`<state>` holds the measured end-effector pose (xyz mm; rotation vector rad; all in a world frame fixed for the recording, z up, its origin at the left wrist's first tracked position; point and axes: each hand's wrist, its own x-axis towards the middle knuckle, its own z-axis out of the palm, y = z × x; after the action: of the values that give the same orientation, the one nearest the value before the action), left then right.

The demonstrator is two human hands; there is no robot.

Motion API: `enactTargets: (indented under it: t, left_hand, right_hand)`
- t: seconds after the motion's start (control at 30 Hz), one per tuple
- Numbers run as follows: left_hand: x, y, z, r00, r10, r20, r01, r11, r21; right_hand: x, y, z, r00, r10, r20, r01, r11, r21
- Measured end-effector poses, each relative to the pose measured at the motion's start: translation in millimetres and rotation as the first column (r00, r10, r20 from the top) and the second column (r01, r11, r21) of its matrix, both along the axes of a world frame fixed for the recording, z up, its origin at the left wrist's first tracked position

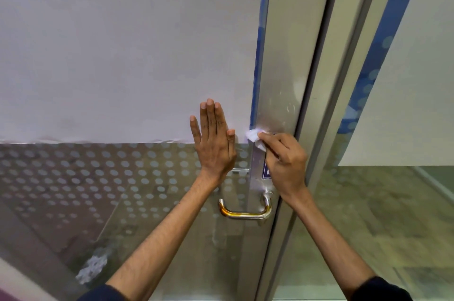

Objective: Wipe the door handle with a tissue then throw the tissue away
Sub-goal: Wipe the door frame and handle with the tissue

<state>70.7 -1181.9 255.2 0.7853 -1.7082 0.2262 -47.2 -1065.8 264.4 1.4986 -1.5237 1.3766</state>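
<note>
A long metal door handle [245,213] runs up the glass door's right edge; its lower bend is bare and shiny, and the upper part is hidden behind my right hand. My right hand [286,161] is closed on a crumpled white tissue [254,137] and presses it against the top of the handle, by the metal door frame. My left hand [215,142] lies flat on the glass just left of the handle, fingers together and pointing up, holding nothing.
The glass door [122,54] is covered above with a white sheet and below with a dotted frosted film. A metal frame post [282,67] and a second glass panel [405,104] stand to the right. Floor shows through the lower glass.
</note>
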Motion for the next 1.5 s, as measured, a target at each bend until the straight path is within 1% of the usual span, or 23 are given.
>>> enactTargets:
  t: [0.1, 0.2, 0.27, 0.4, 0.5, 0.57, 0.67, 0.8, 0.9, 0.97, 1.07, 1.3, 1.37, 1.5]
  left_hand:
    - [0, -1, 0, 1.0, 0.0, 0.001, 0.0, 1.0, -0.001]
    - [0, -1, 0, 1.0, -0.003, 0.001, 0.003, 1.0, 0.0]
    - [0, -1, -1, 1.0, -0.01, -0.002, 0.01, 1.0, -0.003]
    - [0, -1, -1, 1.0, -0.016, -0.006, 0.016, 1.0, -0.005]
    - [1, -1, 0, 1.0, -0.019, -0.006, 0.019, 1.0, -0.002]
    - [1, 0, 0, 1.0, -0.02, -0.008, 0.02, 1.0, 0.001]
    - [1, 0, 0, 1.0, -0.026, -0.014, 0.026, 1.0, 0.004]
    - [1, 1, 1, 0.999, -0.032, -0.01, 0.032, 0.999, 0.014]
    - [1, 1, 0, 0.999, -0.032, -0.014, 0.032, 0.999, 0.015]
    - [1, 0, 0, 0.999, -0.033, -0.015, 0.034, 0.999, 0.009]
    - [1, 0, 0, 1.0, -0.025, -0.013, 0.025, 1.0, 0.004]
    - [1, 0, 2, 0.999, -0.041, -0.023, 0.041, 0.999, 0.005]
    - [1, 1, 2, 0.999, -0.04, -0.021, 0.04, 0.999, 0.011]
    - [2, 2, 1, 0.999, -0.04, -0.016, 0.04, 0.999, 0.016]
  right_hand:
    - [0, -4, -4, 1.0, 0.008, -0.002, -0.008, 0.999, -0.043]
    - [2, -5, -23, 0.999, -0.005, -0.049, 0.004, 1.0, -0.018]
    - [2, -3, -42, 0.996, 0.0, -0.089, 0.003, 0.999, 0.038]
    - [1, 5, -81, 0.993, 0.014, -0.12, 0.013, 0.976, 0.218]
    - [3, 11, -88, 0.995, 0.02, -0.099, 0.012, 0.95, 0.312]
    - [6, 14, -80, 0.996, 0.012, -0.09, 0.019, 0.94, 0.339]
    - [11, 12, -49, 0.998, -0.013, -0.062, 0.03, 0.958, 0.284]
    - [14, 2, 4, 0.999, -0.045, -0.019, 0.046, 0.997, 0.068]
    - [14, -1, 10, 0.999, -0.042, 0.002, 0.042, 0.999, -0.022]
    - [15, -2, -2, 0.998, -0.063, 0.009, 0.063, 0.998, -0.014]
    - [19, -2, -26, 0.996, -0.091, -0.014, 0.092, 0.995, 0.041]
    - [26, 9, -95, 0.992, -0.114, -0.052, 0.123, 0.955, 0.271]
    - [26, 13, -96, 0.994, -0.102, -0.047, 0.112, 0.947, 0.301]
    - [25, 15, -69, 0.996, -0.083, -0.015, 0.084, 0.952, 0.294]
